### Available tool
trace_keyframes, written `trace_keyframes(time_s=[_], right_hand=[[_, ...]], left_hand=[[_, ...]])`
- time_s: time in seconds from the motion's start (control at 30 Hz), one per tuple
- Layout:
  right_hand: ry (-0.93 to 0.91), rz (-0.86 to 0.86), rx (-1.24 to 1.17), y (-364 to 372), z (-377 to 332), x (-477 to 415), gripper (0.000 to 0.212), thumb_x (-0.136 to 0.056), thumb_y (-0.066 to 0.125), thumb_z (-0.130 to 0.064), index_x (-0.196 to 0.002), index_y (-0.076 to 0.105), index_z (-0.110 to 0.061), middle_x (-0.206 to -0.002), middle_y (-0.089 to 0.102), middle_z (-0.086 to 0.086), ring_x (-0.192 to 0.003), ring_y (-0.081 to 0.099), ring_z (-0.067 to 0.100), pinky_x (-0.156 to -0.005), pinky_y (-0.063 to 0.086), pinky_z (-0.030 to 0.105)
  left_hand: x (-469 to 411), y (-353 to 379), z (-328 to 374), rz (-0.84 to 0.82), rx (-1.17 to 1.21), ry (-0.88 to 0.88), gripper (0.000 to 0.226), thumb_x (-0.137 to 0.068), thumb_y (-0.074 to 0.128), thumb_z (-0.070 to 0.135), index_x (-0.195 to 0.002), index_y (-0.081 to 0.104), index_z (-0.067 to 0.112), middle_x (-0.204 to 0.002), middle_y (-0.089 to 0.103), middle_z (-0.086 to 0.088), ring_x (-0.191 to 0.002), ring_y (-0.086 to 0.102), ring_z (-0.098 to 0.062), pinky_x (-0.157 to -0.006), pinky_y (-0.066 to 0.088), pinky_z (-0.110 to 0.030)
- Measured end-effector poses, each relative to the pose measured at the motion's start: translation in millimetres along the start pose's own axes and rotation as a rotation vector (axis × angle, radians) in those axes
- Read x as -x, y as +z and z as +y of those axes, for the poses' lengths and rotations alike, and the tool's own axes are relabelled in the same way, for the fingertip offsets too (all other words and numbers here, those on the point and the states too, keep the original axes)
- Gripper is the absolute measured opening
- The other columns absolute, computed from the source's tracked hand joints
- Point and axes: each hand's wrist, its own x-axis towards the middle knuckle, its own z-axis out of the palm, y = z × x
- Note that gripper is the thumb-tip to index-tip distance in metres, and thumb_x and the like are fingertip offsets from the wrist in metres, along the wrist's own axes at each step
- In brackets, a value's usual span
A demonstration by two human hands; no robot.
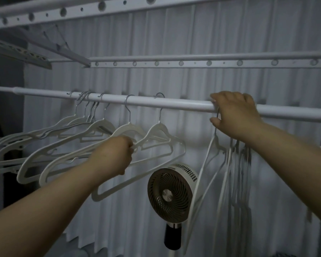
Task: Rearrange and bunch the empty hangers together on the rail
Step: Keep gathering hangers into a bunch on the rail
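Dim, cool light throughout. Pleated pale grey curtain (202,34) covers the whole back wall. White perforated metal drying-rack bars (193,63) run horizontally above and fold off to upper left. Round white-and-bronze standing fan (171,194) on black pole stands before the curtain.

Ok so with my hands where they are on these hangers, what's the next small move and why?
Probably slide the hanger pinched by your left hand rightward along the rail, toward the bunch of hangers under your right hand. The white hangers on the left hang spread apart, while the right group is already tight together.
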Motion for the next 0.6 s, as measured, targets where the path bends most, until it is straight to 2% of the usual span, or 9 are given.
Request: trace_keyframes(time_s=[0.07, 0.1, 0.23, 0.33, 0.5, 0.6], right_hand=[[-0.033, 0.056, -0.028, -4, -5, 2, 0.060, -0.088, 0.054, -0.029, -0.141, 0.029, -0.016, -0.144, 0.036, 0.007, -0.131, 0.032, 0.027, -0.110, 0.015, 0.037], [-0.057, 0.081, -0.044, -6, -10, 3, 0.059, -0.087, 0.054, -0.028, -0.141, 0.031, -0.016, -0.144, 0.036, 0.007, -0.132, 0.032, 0.027, -0.110, 0.015, 0.036], [-0.174, 0.063, -0.053, -7, -33, 11, 0.056, -0.088, 0.053, -0.029, -0.139, 0.035, -0.016, -0.144, 0.037, 0.005, -0.133, 0.030, 0.024, -0.111, 0.012, 0.034], [-0.237, 0.030, -0.027, -2, -43, 16, 0.054, -0.088, 0.052, -0.029, -0.138, 0.035, -0.017, -0.144, 0.037, 0.004, -0.134, 0.029, 0.023, -0.114, 0.009, 0.036], [-0.226, -0.053, 0.032, -3, -46, 20, 0.053, -0.090, 0.048, -0.031, -0.140, 0.032, -0.020, -0.145, 0.035, 0.000, -0.135, 0.026, 0.020, -0.115, 0.008, 0.035], [-0.199, -0.074, 0.021, -6, -52, 21, 0.052, -0.091, 0.047, -0.030, -0.140, 0.033, -0.019, -0.144, 0.036, 0.000, -0.135, 0.027, 0.020, -0.115, 0.007, 0.034]], left_hand=[[10, 1, -8, 0.036, 0.043, 0.015, 0.023, -0.094, 0.043, 0.012, -0.114, 0.055, 0.011, -0.100, 0.070, -0.009, -0.057, 0.059, -0.017, -0.060, 0.049, -0.028], [14, 2, -12, 0.058, 0.050, 0.021, 0.023, -0.094, 0.043, 0.013, -0.113, 0.056, 0.011, -0.098, 0.070, -0.009, -0.054, 0.057, -0.016, -0.058, 0.049, -0.027], [16, 6, -17, 0.104, 0.014, 0.015, 0.025, -0.095, 0.041, 0.016, -0.109, 0.060, 0.008, -0.099, 0.069, -0.011, -0.071, 0.057, -0.024, -0.073, 0.052, -0.035], [5, 6, -15, 0.114, 0.006, 0.016, 0.025, -0.095, 0.040, 0.016, -0.105, 0.061, 0.007, -0.099, 0.070, -0.012, -0.073, 0.057, -0.026, -0.075, 0.051, -0.035], [-18, 4, -6, 0.060, -0.031, 0.024, 0.023, -0.091, 0.044, 0.007, -0.106, 0.061, 0.003, -0.099, 0.066, -0.013, -0.084, 0.061, -0.028, -0.079, 0.050, -0.035], [-24, 10, -6, 0.014, -0.096, 0.064, 0.026, -0.093, 0.043, 0.008, -0.113, 0.059, 0.001, -0.109, 0.065, -0.016, -0.099, 0.063, -0.030, -0.083, 0.050, -0.036]])
